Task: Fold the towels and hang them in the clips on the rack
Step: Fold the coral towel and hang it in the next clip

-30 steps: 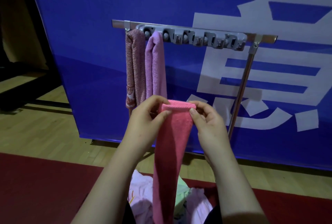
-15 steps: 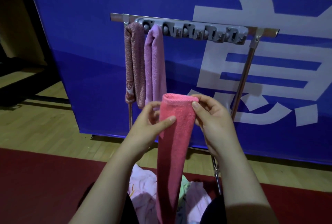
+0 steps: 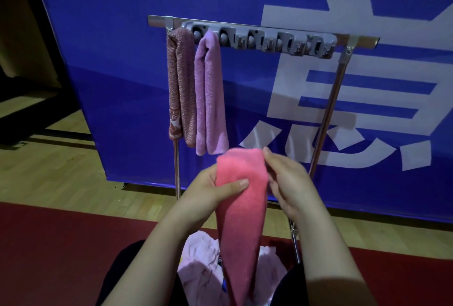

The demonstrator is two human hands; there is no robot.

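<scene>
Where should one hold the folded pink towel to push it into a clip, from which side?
I would pinch the pink towel under its folded top, from both sides, thumb in front like the left hand. It hangs narrow, so the fold stays free for the clips.

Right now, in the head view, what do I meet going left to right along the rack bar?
Speckled towel → lilac towel → empty clips → right post.
</scene>
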